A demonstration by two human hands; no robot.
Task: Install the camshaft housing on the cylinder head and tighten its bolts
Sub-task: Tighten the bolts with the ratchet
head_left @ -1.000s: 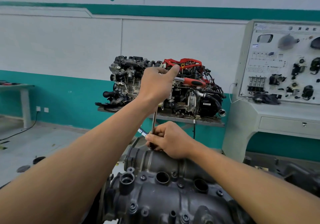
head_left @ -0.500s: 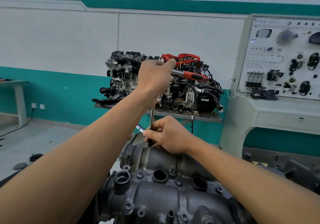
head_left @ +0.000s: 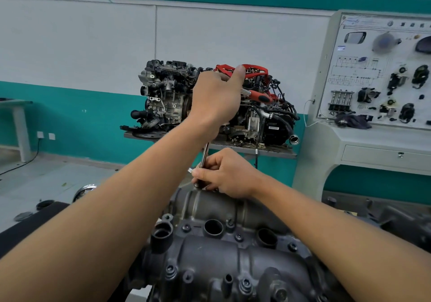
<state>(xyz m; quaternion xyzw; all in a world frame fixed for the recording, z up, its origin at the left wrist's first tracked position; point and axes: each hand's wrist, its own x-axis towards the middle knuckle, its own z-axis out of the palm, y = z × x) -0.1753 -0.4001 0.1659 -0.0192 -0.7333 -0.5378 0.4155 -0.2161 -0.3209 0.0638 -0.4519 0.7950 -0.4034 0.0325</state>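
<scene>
Centre frame: red-handled ratchet (head_left: pixel 261 96) gripped by left hand (head_left: pixel 215 96); stiff extension (head_left: pixel 205 154) pinched low by right hand (head_left: pixel 227 173) over camshaft housing (head_left: pixel 210 210), judged heavy, rigid metal.

Brightly, evenly lit with faint shadows; soft throughout, blurrier right of the display engine (head_left: pixel 168 96), bowed at the edges.

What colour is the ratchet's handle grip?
The handle grip is red with a black inset, head view.

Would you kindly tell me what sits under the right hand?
The slim chrome extension bar meets the grey cast-metal camshaft housing; the right hand and the bar's end cover whatever it drives.
</scene>
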